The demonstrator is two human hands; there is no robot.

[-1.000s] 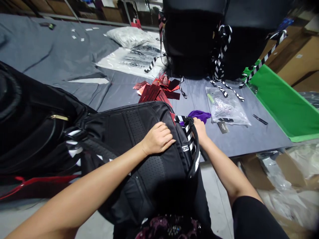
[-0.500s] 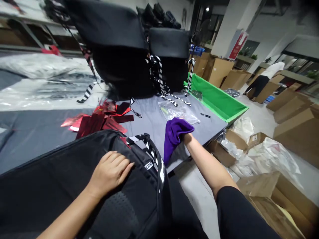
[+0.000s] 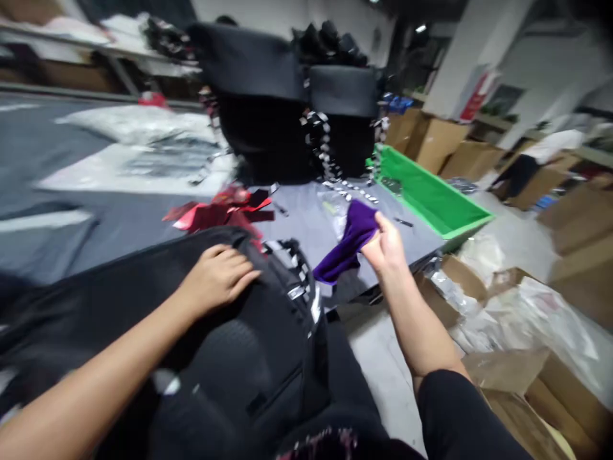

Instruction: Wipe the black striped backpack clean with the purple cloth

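A large black bag [image 3: 230,358] with black-and-white patterned straps lies in front of me. My left hand [image 3: 218,278] grips its upper panel, fingers curled together against the fabric. My right hand [image 3: 385,246] pinches a purple cloth [image 3: 352,236] that hangs bunched to the left, just off the bag's right side. Motion blurs parts of the view. Beyond the bag, a heap of dark red tags or pouches [image 3: 220,211] lies on the grey table covering [image 3: 301,220].
Two upright black bags [image 3: 268,134] stand at the back. A green bin [image 3: 440,204] sits at the table's right, with a pen [image 3: 403,222] nearby. Plastic-wrapped goods [image 3: 158,153] lie at left. Cardboard boxes [image 3: 522,390] and plastic fill the right floor; a person [image 3: 541,156] bends farther off.
My right hand has raised the purple cloth and turned, so its fingers now show. My left hand stays on the bag. The view has shifted, moving the background rightward.
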